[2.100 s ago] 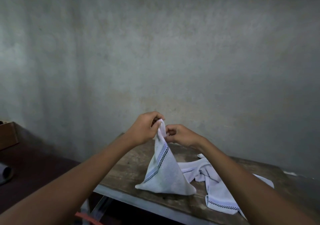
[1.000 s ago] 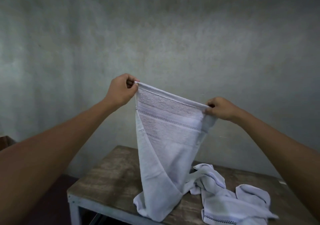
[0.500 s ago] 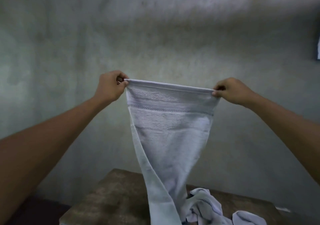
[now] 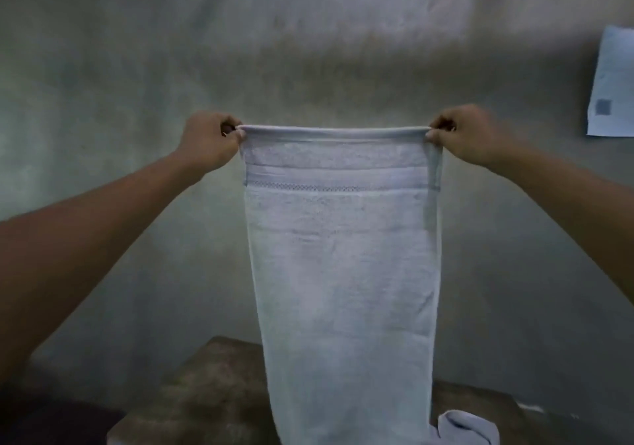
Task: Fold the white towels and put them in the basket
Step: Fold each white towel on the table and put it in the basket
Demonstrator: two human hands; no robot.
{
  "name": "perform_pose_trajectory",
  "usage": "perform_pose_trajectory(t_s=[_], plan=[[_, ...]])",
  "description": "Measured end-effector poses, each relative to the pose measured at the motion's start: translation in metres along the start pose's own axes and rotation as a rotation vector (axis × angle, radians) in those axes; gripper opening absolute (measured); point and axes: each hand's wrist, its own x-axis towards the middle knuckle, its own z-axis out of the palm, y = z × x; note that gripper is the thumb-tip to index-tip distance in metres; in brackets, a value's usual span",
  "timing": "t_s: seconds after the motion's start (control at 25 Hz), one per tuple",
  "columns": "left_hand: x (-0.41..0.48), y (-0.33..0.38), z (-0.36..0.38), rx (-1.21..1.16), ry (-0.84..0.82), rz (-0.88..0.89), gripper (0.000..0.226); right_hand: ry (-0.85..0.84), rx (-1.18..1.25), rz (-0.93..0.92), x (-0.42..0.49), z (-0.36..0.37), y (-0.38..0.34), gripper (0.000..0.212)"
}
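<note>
Just behind towel (image 4: pixel 343 273): table (image 4: pixel 212 393), grey wall (image 4: pixel 137 50).

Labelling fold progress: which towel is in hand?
The hanging towel, pinched at its top corners by left hand and right hand; the other towel lies crumpled on the table.

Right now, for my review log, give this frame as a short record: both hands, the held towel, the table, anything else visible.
white towel: held up, spread flat, hanging; bottom edge out of frame
left hand: pinches its top left corner
right hand: pinches its top right corner
wooden table: below, partly hidden by the towel
second white towel: crumpled on the table, lower right
pale sheet: on the wall, far right
basket: not in view
</note>
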Motion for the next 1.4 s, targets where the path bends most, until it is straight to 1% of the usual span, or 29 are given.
perform_pose_trajectory(t_s=[0.04,0.08,0.12,0.16,0.2,0.24,0.28,0.32,0.36,0.48,0.56,0.6,0.68,0.84,0.92,1.04,1.12,1.28,1.36,1.4], plan=[[0.001,0.004,-0.003,-0.032,-0.013,-0.029,0.019,-0.019,0.023,0.016,-0.002,-0.003,-0.001,0.017],[0.002,0.007,-0.007,-0.075,-0.043,-0.057,0.019,-0.089,0.061,0.041,-0.005,-0.007,-0.002,0.016],[0.004,0.008,-0.012,-0.154,-0.112,-0.092,0.015,-0.182,0.114,0.081,-0.007,-0.011,-0.002,0.014],[0.004,0.01,-0.017,-0.271,-0.227,-0.147,0.009,-0.26,0.184,0.132,-0.009,-0.015,0.0,0.013],[0.004,0.012,-0.023,-0.407,-0.365,-0.21,0.012,-0.31,0.266,0.182,-0.01,-0.019,0.003,0.012],[0.005,0.012,-0.028,-0.532,-0.493,-0.268,0.019,-0.334,0.35,0.224,-0.01,-0.022,0.007,0.012],[0.007,0.01,-0.031,-0.602,-0.587,-0.305,0.024,-0.342,0.419,0.255,-0.01,-0.022,0.012,0.012],[0.007,0.009,-0.032,-0.609,-0.643,-0.32,0.026,-0.349,0.459,0.275,-0.01,-0.02,0.017,0.012],[0.007,0.006,-0.028,-0.563,-0.672,-0.325,0.025,-0.363,0.471,0.286,-0.01,-0.013,0.023,0.012],[-0.002,-0.01,0.006,-0.369,-0.666,-0.375,0.015,-0.433,0.388,0.311,-0.011,0.027,0.04,0.015],[-0.014,-0.027,0.042,-0.307,-0.597,-0.438,0.01,-0.452,0.31,0.324,-0.013,0.064,0.051,0.013],[-0.02,-0.037,0.058,-0.259,-0.547,-0.441,0.009,-0.442,0.275,0.324,-0.014,0.08,0.056,0.011],[-0.029,-0.057,0.086,-0.168,-0.44,-0.407,0.007,-0.377,0.239,0.32,-0.014,0.108,0.066,0.009],[-0.027,-0.075,0.111,-0.191,-0.197,-0.282,0.017,-0.14,0.321,0.295,-0.001,0.142,0.075,0.006],[-0.026,-0.077,0.113,-0.168,-0.132,-0.227,0.019,-0.1,0.352,0.287,0.001,0.152,0.076,0.005],[-0.042,-0.095,0.12,-0.14,-0.174,-0.21,0.018,-0.131,0.383,0.29,-0.015,0.172,0.082,0.006],[-0.068,-0.113,0.128,-0.14,-0.236,-0.257,0.013,-0.191,0.381,0.308,-0.038,0.196,0.088,0.006],[-0.147,-0.152,0.152,-0.195,-0.375,-0.435,0.006,-0.374,0.383,0.411,-0.104,0.254,0.099,0.006],[-0.198,-0.178,0.163,-0.2,-0.469,-0.466,0.008,-0.467,0.383,0.442,-0.15,0.28,0.101,0.007],[-0.227,-0.19,0.168,-0.182,-0.526,-0.47,0.013,-0.517,0.376,0.453,-0.177,0.294,0.103,0.007]])
